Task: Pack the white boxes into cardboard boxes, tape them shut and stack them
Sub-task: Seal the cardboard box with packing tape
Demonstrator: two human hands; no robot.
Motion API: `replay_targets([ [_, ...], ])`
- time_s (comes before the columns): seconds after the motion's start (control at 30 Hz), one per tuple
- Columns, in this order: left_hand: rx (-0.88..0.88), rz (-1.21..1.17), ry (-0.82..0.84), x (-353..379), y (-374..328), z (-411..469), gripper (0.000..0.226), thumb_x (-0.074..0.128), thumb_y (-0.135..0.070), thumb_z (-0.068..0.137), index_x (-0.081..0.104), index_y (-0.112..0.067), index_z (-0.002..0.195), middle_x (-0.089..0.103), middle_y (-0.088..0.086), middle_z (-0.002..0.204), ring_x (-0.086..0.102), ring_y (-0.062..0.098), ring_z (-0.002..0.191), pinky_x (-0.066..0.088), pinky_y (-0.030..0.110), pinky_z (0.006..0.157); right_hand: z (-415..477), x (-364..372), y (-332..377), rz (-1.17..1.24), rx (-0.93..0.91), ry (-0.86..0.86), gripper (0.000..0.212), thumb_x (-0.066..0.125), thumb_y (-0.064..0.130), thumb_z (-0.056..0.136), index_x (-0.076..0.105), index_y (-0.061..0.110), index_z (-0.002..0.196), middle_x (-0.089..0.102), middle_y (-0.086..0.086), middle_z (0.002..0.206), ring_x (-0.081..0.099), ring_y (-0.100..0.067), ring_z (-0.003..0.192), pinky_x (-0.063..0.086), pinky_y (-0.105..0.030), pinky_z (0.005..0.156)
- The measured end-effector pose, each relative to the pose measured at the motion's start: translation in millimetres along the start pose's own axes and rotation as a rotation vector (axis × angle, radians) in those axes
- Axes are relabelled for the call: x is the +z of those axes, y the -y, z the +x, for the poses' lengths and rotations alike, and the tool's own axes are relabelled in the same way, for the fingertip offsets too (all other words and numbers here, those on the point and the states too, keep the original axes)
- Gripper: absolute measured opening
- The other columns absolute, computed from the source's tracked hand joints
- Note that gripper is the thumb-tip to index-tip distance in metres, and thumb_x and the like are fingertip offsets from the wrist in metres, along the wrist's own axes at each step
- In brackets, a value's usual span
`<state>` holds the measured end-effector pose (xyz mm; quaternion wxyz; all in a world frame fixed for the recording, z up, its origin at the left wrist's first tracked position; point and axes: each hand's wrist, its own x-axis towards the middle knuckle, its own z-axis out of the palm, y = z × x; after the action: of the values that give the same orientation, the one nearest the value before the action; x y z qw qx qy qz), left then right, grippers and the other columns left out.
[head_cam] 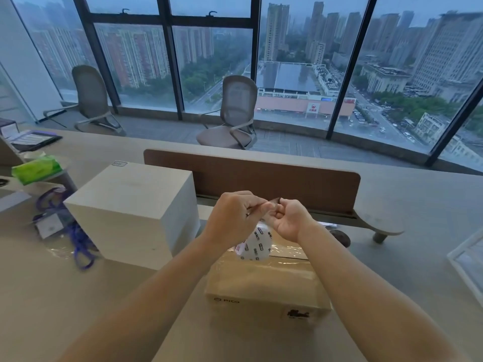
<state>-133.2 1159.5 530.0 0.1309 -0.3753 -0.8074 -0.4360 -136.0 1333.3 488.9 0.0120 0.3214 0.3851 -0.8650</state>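
A closed cardboard box point(266, 286) lies on the desk in front of me, its top seam covered with shiny clear tape. Above it I hold a roll of clear tape point(254, 244) with printed marks on its core. My left hand point(232, 218) and my right hand point(288, 220) meet over the roll, both pinching the loose end of the tape between fingers and thumb. A tall white box point(136, 212) stands upright on the desk just left of my left forearm.
A brown divider panel point(251, 178) runs across the desk behind my hands. At the left lie purple lanyards point(75, 241), a green tissue pack point(36, 168) and a dark folder point(34, 139). Two office chairs point(235, 113) stand by the window. A white frame point(467, 262) sits at the right edge.
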Motion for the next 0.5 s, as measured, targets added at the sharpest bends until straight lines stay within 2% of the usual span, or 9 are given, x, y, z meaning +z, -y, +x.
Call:
replay_targets([
  [0.07, -0.002, -0.013, -0.018, -3.7, -3.7, 7.6, 0.022, 0.069, -0.034, 0.092, 0.080, -0.016, 0.098, 0.066, -0.014, 0.070, 0.060, 0.007, 0.063, 0.043, 0.012, 0.055, 7.4, -10.9, 1.4, 0.026, -0.061, -0.074, 0.037, 0.038, 0.023, 0.106, 0.057, -0.007, 0.118, 0.061, -0.021, 0.110, 0.064, -0.029, 0.094, 0.054, -0.036, 0.080],
  [0.13, -0.036, -0.024, -0.018, -6.6, -4.1, 16.1, 0.021, 0.069, -0.033, 0.092, 0.080, -0.015, 0.097, 0.061, -0.024, 0.066, 0.060, 0.001, 0.062, 0.040, 0.010, 0.055, 11.6, -22.7, 2.9, -0.045, -0.097, -0.105, 0.037, 0.042, 0.028, 0.105, 0.060, -0.003, 0.113, 0.061, -0.019, 0.110, 0.064, -0.031, 0.096, 0.055, -0.038, 0.085],
  [0.2, -0.068, -0.017, -0.017, -7.0, -2.5, 22.7, 0.021, 0.069, -0.033, 0.093, 0.081, -0.016, 0.094, 0.057, -0.028, 0.062, 0.059, -0.002, 0.059, 0.038, 0.008, 0.053, 9.6, -32.2, 3.9, -0.240, -0.097, -0.118, 0.041, 0.044, 0.037, 0.104, 0.062, 0.001, 0.113, 0.064, -0.017, 0.112, 0.065, -0.032, 0.101, 0.054, -0.043, 0.091],
  [0.33, -0.120, -0.056, -0.078, -2.8, -1.2, 27.8, 0.022, 0.068, -0.034, 0.093, 0.081, -0.016, 0.089, 0.059, -0.025, 0.059, 0.062, 0.000, 0.058, 0.039, 0.009, 0.047, 0.7, -47.3, -1.8, -0.699, -0.008, -0.035, 0.053, 0.045, 0.058, 0.097, 0.063, 0.011, 0.116, 0.065, -0.014, 0.119, 0.064, -0.032, 0.107, 0.051, -0.047, 0.097],
  [0.43, -0.162, -0.118, -0.100, -0.8, 0.8, 28.8, 0.023, 0.068, -0.037, 0.093, 0.080, -0.020, 0.085, 0.065, -0.017, 0.057, 0.062, 0.006, 0.052, 0.044, 0.018, 0.044, -3.6, -52.1, -12.9, -0.902, 0.001, 0.064, 0.062, 0.042, 0.070, 0.092, 0.064, 0.018, 0.117, 0.068, -0.010, 0.115, 0.065, -0.027, 0.106, 0.050, -0.044, 0.097],
  [0.5, -0.184, -0.156, -0.109, -1.1, 1.4, 29.0, 0.023, 0.068, -0.039, 0.093, 0.080, -0.021, 0.085, 0.069, -0.011, 0.059, 0.064, 0.013, 0.053, 0.052, 0.035, 0.049, -2.9, -51.1, -20.5, -0.859, -0.003, 0.127, 0.063, 0.039, 0.070, 0.094, 0.064, 0.018, 0.119, 0.071, -0.010, 0.113, 0.067, -0.027, 0.106, 0.048, -0.044, 0.100],
])
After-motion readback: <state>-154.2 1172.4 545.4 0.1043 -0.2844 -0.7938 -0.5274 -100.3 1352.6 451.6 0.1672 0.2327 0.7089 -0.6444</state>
